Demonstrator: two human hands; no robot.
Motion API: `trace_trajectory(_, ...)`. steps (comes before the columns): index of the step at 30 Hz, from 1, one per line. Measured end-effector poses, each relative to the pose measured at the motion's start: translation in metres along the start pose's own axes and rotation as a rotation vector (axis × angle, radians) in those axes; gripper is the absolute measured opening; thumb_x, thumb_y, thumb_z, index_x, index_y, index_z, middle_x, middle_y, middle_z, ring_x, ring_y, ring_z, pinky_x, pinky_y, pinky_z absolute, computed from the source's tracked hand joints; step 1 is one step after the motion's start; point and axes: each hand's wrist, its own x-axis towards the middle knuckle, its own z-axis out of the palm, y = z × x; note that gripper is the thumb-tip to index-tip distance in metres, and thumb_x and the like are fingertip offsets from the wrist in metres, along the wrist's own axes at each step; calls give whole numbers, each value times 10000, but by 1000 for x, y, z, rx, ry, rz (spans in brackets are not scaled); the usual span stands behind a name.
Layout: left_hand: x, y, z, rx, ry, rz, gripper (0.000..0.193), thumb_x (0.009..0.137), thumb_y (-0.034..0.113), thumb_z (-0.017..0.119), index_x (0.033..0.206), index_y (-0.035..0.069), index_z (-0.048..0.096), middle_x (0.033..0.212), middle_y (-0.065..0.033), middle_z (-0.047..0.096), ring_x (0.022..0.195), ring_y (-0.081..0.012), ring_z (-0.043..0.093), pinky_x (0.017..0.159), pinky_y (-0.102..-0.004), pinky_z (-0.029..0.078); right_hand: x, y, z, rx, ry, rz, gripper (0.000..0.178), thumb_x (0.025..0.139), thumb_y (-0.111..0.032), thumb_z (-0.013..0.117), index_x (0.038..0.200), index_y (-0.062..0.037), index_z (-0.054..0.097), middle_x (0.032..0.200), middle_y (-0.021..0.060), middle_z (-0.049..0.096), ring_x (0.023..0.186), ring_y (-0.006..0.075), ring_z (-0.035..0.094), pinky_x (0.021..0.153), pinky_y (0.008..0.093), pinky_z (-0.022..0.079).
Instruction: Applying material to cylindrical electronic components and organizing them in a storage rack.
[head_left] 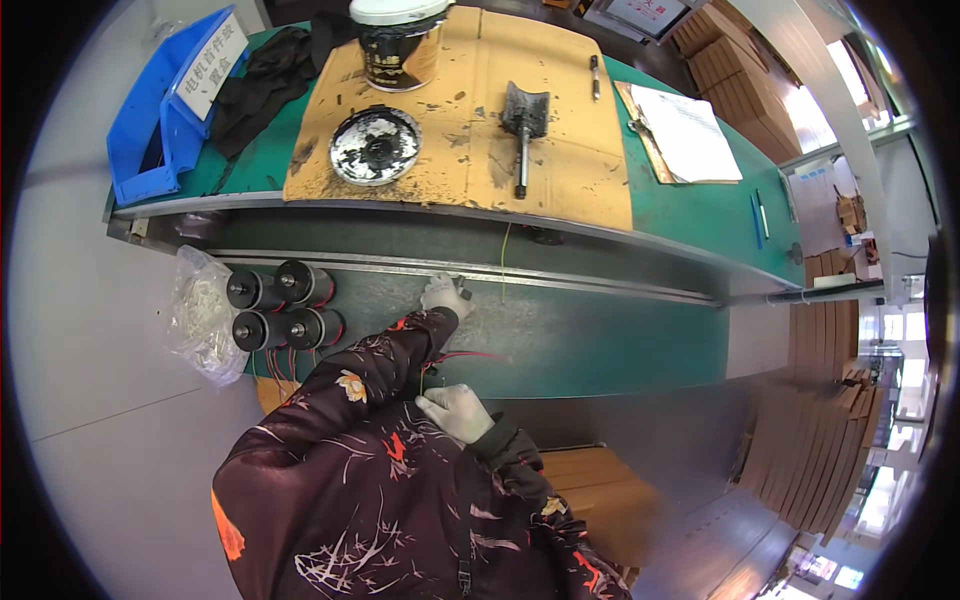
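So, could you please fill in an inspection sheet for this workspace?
Surface: green upper table, partly covered by a black-stained cardboard sheet; green lower surface with a metal rail.
Job's things: four black cylinders with shafts, grouped at the left.
Clutter: tub, black-smeared round plate, scraper, clipboard with paper, blue bin, dark cloth, clear plastic bag.
Grips: left grip, gloved, over the lower surface; right grip, gloved, near the left sleeve; contents unclear.
Cables: red wires below the cylinders, more beside the left sleeve; yellow-green strand across the rail.
Surroundings: stacked cardboard at the right.
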Motion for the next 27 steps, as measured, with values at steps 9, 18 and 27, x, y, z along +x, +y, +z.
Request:
trace_trajectory(9, 13, -47, -58, -24, 5, 231, 766, 543, 405, 830, 1149, 30, 551, 997, -212, 628, 920, -379, 636, 778, -441, 524, -37, 53, -26, -220, 145, -63, 244, 930, -300, 571, 824, -84, 608, 702, 181, 624, 700, 380, 638, 625, 488, 492)
trace_trajectory(18, -69, -95, -148, 6, 291, 568, 699, 540, 140, 773, 1199, 60, 553, 1172, -161, 559, 1106, -361, 548, 942, -426, 466, -18, 112, -19, -478, 6, -196, 186, 885, -247, 561, 974, -103, 639, 739, 181, 666, 721, 380, 665, 653, 495, 514)
trace_trajectory(27, -100, -116, -161, 86, 343, 227, 721, 508, 169, 781, 1189, 55, 572, 1142, -145, 566, 1103, -344, 543, 945, -426, 460, 61, 181, -75, -370, -142, -266, 299, 829, -263, 654, 1050, -61, 643, 988, 187, 652, 1000, 375, 612, 879, 456, 488)
